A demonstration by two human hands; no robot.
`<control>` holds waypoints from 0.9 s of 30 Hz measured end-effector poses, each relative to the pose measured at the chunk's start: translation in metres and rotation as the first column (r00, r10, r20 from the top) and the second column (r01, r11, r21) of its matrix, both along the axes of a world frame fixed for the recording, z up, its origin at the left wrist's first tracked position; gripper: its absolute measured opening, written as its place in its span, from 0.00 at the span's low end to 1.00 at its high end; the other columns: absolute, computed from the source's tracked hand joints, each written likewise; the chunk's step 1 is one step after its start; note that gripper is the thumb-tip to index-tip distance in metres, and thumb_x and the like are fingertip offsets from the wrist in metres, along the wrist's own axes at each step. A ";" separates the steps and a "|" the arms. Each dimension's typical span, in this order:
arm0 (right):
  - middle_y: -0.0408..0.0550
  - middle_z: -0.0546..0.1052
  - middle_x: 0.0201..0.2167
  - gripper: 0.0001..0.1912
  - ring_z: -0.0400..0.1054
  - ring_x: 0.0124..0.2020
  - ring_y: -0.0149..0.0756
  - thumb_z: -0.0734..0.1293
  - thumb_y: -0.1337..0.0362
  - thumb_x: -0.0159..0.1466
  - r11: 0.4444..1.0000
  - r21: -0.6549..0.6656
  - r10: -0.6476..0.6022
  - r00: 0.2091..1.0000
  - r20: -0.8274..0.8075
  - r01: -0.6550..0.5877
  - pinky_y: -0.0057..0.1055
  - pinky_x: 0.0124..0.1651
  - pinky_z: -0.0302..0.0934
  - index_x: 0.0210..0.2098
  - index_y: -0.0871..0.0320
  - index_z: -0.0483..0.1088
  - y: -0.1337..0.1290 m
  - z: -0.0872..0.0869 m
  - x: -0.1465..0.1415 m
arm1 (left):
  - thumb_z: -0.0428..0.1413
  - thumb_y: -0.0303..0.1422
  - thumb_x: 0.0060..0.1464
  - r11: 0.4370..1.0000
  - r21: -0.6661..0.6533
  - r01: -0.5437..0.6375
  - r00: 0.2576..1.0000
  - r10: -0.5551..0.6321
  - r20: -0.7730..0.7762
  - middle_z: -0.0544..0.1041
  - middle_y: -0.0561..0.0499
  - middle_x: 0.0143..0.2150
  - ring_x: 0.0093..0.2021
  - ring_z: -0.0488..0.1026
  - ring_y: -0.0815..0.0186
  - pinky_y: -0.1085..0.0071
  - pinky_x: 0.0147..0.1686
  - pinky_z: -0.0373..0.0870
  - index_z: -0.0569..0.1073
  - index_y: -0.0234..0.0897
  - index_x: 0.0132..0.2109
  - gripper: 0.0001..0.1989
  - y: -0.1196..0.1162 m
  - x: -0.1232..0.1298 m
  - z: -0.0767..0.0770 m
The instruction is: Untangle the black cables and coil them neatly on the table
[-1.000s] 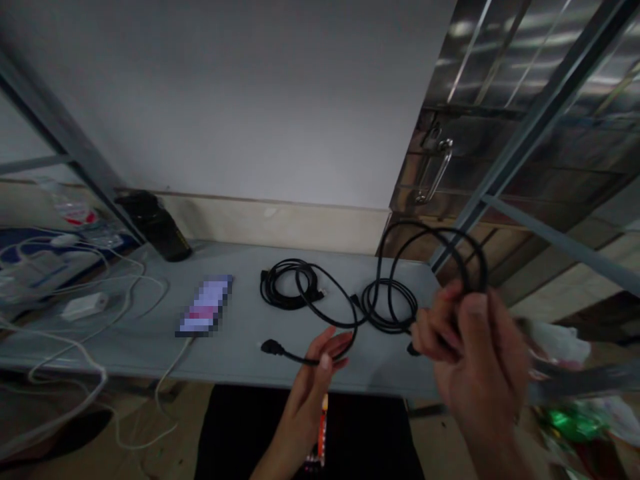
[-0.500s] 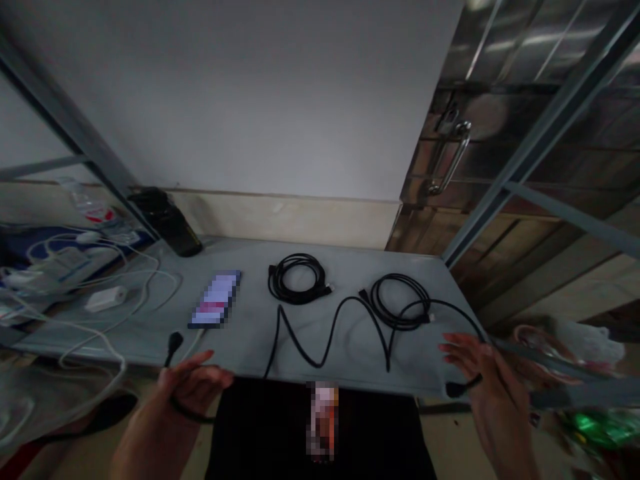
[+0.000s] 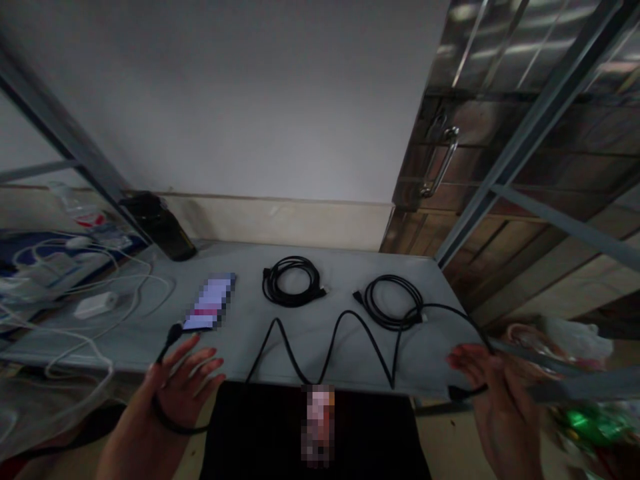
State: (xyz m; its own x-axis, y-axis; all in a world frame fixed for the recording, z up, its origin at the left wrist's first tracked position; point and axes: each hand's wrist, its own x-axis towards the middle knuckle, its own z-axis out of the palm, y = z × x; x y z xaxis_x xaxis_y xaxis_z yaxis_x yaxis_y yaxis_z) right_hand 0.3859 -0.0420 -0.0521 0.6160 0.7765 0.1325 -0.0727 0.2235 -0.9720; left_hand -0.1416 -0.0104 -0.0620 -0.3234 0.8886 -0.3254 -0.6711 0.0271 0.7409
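Observation:
A black cable [image 3: 345, 313] runs in a zigzag between my hands along the table's front edge. My left hand [image 3: 187, 380] has its fingers spread, and the cable is caught by the thumb. One plug [image 3: 174, 332] sticks up past that thumb, and a loop hangs below the palm. My right hand [image 3: 487, 373] carries the other end, the cable passing over the thumb and its plug [image 3: 456, 393] hanging below the fingers. Beyond the zigzag lie two coiled black cables, a left coil [image 3: 267, 287] and a right coil [image 3: 370, 303].
A phone [image 3: 210, 300] lies on the grey table [image 3: 240, 257], left of the coils. Behind it stands a black bottle [image 3: 167, 230]. White cords and a white adapter [image 3: 96, 305] cover the left end. Metal frame posts [image 3: 530, 127] rise at both sides.
My left hand has turned so its fingers spread wider, and its plug has risen toward the phone. The zigzag's bends have widened and shifted nearer me. My right hand has moved little.

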 end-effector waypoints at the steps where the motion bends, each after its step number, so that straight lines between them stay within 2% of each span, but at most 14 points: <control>1: 0.53 0.86 0.47 0.23 0.82 0.49 0.47 0.72 0.41 0.75 1.000 -0.008 0.026 0.999 0.045 -0.025 0.43 0.57 0.77 0.48 0.55 0.82 0.001 0.005 -0.007 | 0.66 0.46 0.65 1.000 0.010 0.007 1.000 -0.007 0.002 0.89 0.46 0.54 0.61 0.84 0.43 0.43 0.61 0.82 0.79 0.50 0.67 0.26 0.001 0.007 0.005; 3: 0.55 0.86 0.51 0.25 0.81 0.55 0.50 0.69 0.40 0.77 0.995 -0.038 0.094 0.983 0.160 -0.089 0.46 0.65 0.73 0.51 0.55 0.82 0.002 0.016 -0.027 | 0.63 0.47 0.68 0.999 0.026 0.040 0.999 -0.040 -0.004 0.87 0.44 0.61 0.69 0.78 0.40 0.39 0.66 0.78 0.78 0.51 0.69 0.26 0.002 0.026 0.017; 5: 0.55 0.85 0.55 0.25 0.79 0.61 0.50 0.64 0.42 0.80 0.981 -0.077 0.193 0.940 0.282 -0.179 0.44 0.71 0.68 0.54 0.54 0.82 0.003 0.031 -0.051 | 0.61 0.48 0.70 0.994 0.013 0.105 0.994 -0.105 0.003 0.84 0.42 0.66 0.74 0.74 0.39 0.37 0.70 0.74 0.79 0.49 0.69 0.25 -0.001 0.051 0.034; 8: 0.51 0.84 0.60 0.22 0.77 0.65 0.45 0.59 0.47 0.84 0.909 -0.092 0.406 0.818 0.408 -0.406 0.38 0.71 0.68 0.59 0.50 0.81 0.004 0.053 -0.094 | 0.61 0.48 0.70 0.988 -0.039 0.152 0.988 -0.152 0.014 0.82 0.36 0.68 0.75 0.72 0.38 0.36 0.71 0.73 0.81 0.41 0.66 0.25 -0.006 0.088 0.061; 10: 0.48 0.83 0.62 0.19 0.77 0.66 0.42 0.59 0.52 0.85 0.817 -0.066 0.534 0.708 0.463 -0.573 0.36 0.71 0.70 0.63 0.45 0.79 0.006 0.065 -0.122 | 0.61 0.47 0.70 0.979 -0.058 0.193 0.981 -0.191 0.035 0.82 0.36 0.68 0.75 0.73 0.39 0.39 0.71 0.74 0.83 0.39 0.62 0.22 -0.007 0.108 0.076; 13: 0.45 0.79 0.66 0.18 0.74 0.68 0.40 0.61 0.59 0.84 0.645 -0.064 0.661 0.514 0.547 -0.761 0.37 0.72 0.70 0.68 0.40 0.74 0.013 0.079 -0.155 | 0.59 0.43 0.71 0.956 -0.068 0.286 0.955 -0.279 0.097 0.84 0.35 0.65 0.70 0.78 0.40 0.43 0.67 0.79 0.86 0.36 0.57 0.19 -0.004 0.124 0.091; 15: 0.45 0.77 0.68 0.19 0.73 0.69 0.40 0.61 0.62 0.84 0.547 -0.108 0.712 0.393 0.581 -0.830 0.38 0.74 0.68 0.69 0.40 0.72 0.019 0.087 -0.170 | 0.58 0.42 0.72 0.940 -0.060 0.337 0.937 -0.328 0.123 0.85 0.36 0.61 0.65 0.82 0.42 0.45 0.63 0.84 0.85 0.36 0.58 0.19 0.000 0.130 0.096; 17: 0.47 0.75 0.68 0.19 0.72 0.69 0.40 0.61 0.65 0.83 0.494 -0.142 0.740 0.329 0.586 -0.858 0.38 0.75 0.67 0.69 0.42 0.72 0.026 0.091 -0.177 | 0.58 0.40 0.73 0.930 -0.047 0.363 0.922 -0.352 0.162 0.87 0.38 0.56 0.59 0.85 0.46 0.50 0.57 0.86 0.84 0.37 0.61 0.18 0.003 0.135 0.100; 19: 0.48 0.75 0.67 0.18 0.72 0.69 0.40 0.60 0.65 0.84 0.489 -0.135 0.746 0.333 0.576 -0.862 0.38 0.75 0.66 0.68 0.45 0.71 0.030 0.091 -0.180 | 0.57 0.38 0.75 0.934 -0.014 0.357 0.908 -0.344 0.241 0.87 0.42 0.50 0.52 0.87 0.54 0.57 0.54 0.87 0.83 0.38 0.62 0.17 0.005 0.141 0.103; 21: 0.48 0.76 0.64 0.16 0.72 0.68 0.40 0.59 0.64 0.84 0.499 -0.133 0.746 0.346 0.569 -0.856 0.39 0.74 0.66 0.66 0.46 0.71 0.029 0.087 -0.180 | 0.55 0.36 0.77 0.946 0.049 0.321 0.890 -0.319 0.327 0.83 0.49 0.38 0.40 0.85 0.64 0.63 0.54 0.86 0.81 0.35 0.63 0.17 0.006 0.148 0.106; 24: 0.50 0.79 0.59 0.11 0.75 0.62 0.43 0.61 0.63 0.83 0.522 -0.212 0.758 0.335 0.559 -0.826 0.43 0.69 0.70 0.61 0.49 0.70 0.023 0.075 -0.181 | 0.52 0.34 0.81 0.937 0.183 0.296 0.854 -0.346 0.389 0.65 0.62 0.23 0.22 0.70 0.74 0.68 0.54 0.85 0.81 0.31 0.60 0.16 0.009 0.157 0.111; 25: 0.51 0.79 0.58 0.09 0.76 0.61 0.45 0.63 0.62 0.82 0.531 -0.240 0.761 0.333 0.557 -0.813 0.45 0.67 0.71 0.60 0.50 0.69 0.021 0.071 -0.182 | 0.50 0.34 0.82 0.925 0.227 0.304 0.838 -0.373 0.398 0.60 0.63 0.22 0.19 0.64 0.76 0.71 0.49 0.85 0.81 0.31 0.57 0.16 0.011 0.158 0.111; 27: 0.52 0.80 0.55 0.10 0.78 0.58 0.48 0.67 0.59 0.80 0.541 -0.267 0.760 0.327 0.562 -0.798 0.46 0.63 0.74 0.58 0.52 0.67 0.018 0.064 -0.186 | 0.50 0.35 0.82 0.886 0.302 0.353 0.797 -0.454 0.399 0.56 0.64 0.22 0.16 0.55 0.77 0.78 0.32 0.80 0.81 0.32 0.52 0.17 0.016 0.157 0.111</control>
